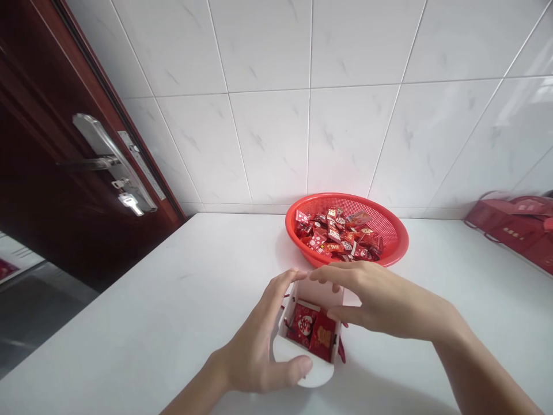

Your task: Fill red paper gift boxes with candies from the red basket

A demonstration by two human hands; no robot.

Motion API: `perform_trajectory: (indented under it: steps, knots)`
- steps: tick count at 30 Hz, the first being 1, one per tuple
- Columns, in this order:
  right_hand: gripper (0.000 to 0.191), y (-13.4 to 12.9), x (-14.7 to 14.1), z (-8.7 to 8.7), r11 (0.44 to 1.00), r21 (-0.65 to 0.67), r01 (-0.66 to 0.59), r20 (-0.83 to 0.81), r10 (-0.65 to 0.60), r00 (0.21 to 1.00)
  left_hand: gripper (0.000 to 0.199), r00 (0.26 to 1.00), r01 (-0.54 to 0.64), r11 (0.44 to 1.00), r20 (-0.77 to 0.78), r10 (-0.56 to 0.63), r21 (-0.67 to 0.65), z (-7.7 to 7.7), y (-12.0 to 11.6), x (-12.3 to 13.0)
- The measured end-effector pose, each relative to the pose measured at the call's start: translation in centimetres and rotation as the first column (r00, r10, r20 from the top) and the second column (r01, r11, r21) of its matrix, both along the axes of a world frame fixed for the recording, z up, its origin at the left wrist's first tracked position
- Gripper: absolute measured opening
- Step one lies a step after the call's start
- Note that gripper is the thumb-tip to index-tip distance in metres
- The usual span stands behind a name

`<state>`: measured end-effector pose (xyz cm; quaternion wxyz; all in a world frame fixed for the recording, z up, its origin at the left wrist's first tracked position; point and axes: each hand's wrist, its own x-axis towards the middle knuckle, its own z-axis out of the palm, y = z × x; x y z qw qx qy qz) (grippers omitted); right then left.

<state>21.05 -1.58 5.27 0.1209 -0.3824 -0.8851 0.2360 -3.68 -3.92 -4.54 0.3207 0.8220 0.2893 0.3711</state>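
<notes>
A small open gift box (pixel 314 378) with a white inside stands on the white table, its rounded front flap folded out toward me. Inside lie a red packet with white characters (pixel 302 324) and a red packet with a gold print (pixel 323 337). My left hand (pixel 259 340) curves around the box's left side, thumb on the front flap, fingertips at the raised far flap. From the right, my right hand (pixel 371 294) has its fingers over the far flap and its thumb at the box's right edge. Some finger contacts are hidden. Dark red ribbon-like ends stick out beside the box.
Just behind the box sits a red plastic colander (pixel 397 233) holding many small red wrapped packets (pixel 334 233). Red gift boxes (pixel 514 230) stand at the right by the tiled wall (pixel 268 144). A dark red door (pixel 43 144) with keys in its lock is at left.
</notes>
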Motion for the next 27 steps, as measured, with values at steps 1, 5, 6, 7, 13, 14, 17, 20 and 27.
perform_trajectory:
  steps: [1, 5, 6, 7, 13, 14, 17, 20, 27]
  knots:
    - [0.029, 0.0, 0.2, 0.0, 1.000, 0.001, 0.016, -0.005, -0.016, 1.000, 0.095, 1.000, -0.005, 1.000, 0.000, 0.005, 0.001, 0.0, 0.0, 0.0]
    - [0.036, 0.2, 0.5, 0.1, 0.999, -0.014, 0.050, 0.007, -0.050, 0.999, 0.094, 0.998, -0.064, 0.998, -0.011, 0.064, 0.002, -0.3, 0.1, 0.0]
    - [0.037, 0.3, 0.5, 0.1, 0.998, -0.020, 0.054, 0.020, -0.054, 0.998, 0.093, 0.996, -0.092, 0.996, -0.008, 0.092, -0.001, -0.3, 0.2, 0.0]
    - [0.039, 0.4, 0.5, 0.0, 0.998, -0.024, 0.060, 0.034, -0.059, 0.998, 0.092, 0.992, -0.124, 0.992, -0.007, 0.124, -0.009, -0.4, 0.2, -0.1]
    - [0.047, 0.9, 0.8, -0.4, 0.996, -0.035, 0.080, 0.060, -0.078, 0.995, 0.083, 0.977, -0.213, 0.976, 0.011, 0.214, -0.037, -0.9, 0.5, -0.3]
    - [0.049, 1.0, 0.9, -0.5, 0.996, -0.039, 0.076, 0.054, -0.074, 0.996, 0.082, 0.978, -0.209, 0.977, 0.009, 0.209, -0.032, -1.0, 0.5, -0.2]
    - [0.051, 1.2, 0.9, -0.5, 0.997, -0.053, 0.063, 0.029, -0.061, 0.998, 0.079, 0.983, -0.185, 0.983, -0.002, 0.185, -0.014, -0.7, 0.4, 0.0]
    - [0.045, 1.3, 0.6, -0.4, 0.999, -0.038, 0.038, 0.000, -0.038, 0.999, 0.077, 0.988, -0.151, 0.988, 0.032, 0.151, 0.002, -0.3, 0.1, 0.4]
    - [0.032, 1.3, -1.8, -1.4, 0.982, 0.164, 0.089, 0.105, -0.107, 0.989, 0.069, 0.993, -0.089, 0.995, 0.078, 0.093, -0.043, -0.5, 0.2, 0.7]
